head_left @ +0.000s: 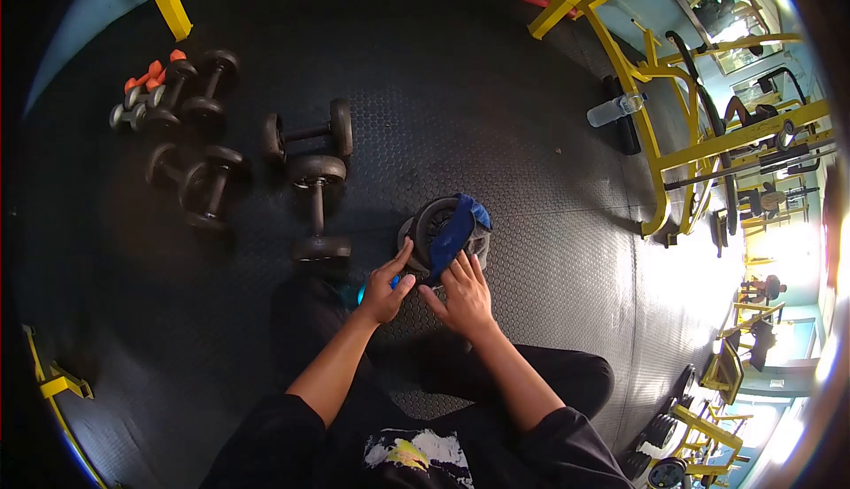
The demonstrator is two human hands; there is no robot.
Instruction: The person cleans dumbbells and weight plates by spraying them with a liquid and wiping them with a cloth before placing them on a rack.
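Note:
A dark, round-headed dumbbell [423, 221] stands on the floor in front of my crossed legs. A blue cloth [453, 234] with a greyish part lies draped over its right side. My right hand [464, 298] is at the cloth's lower end, fingers laid on it and thumb apart on the near side. At the dumbbell's left edge is my left hand [387, 291], its fingers stretched out and thumb spread; the fingertips appear to touch the dumbbell's side. A small bright blue item shows partly behind my left hand, too hidden to name.
Two dark dumbbells [319, 208] lie left of my hands, with several more dumbbells [211, 186] farther left. Small orange dumbbells [146, 76] sit at the back left. A water bottle [617, 110] lies beside a yellow gym machine [653, 179] on the right. Several people are in the background.

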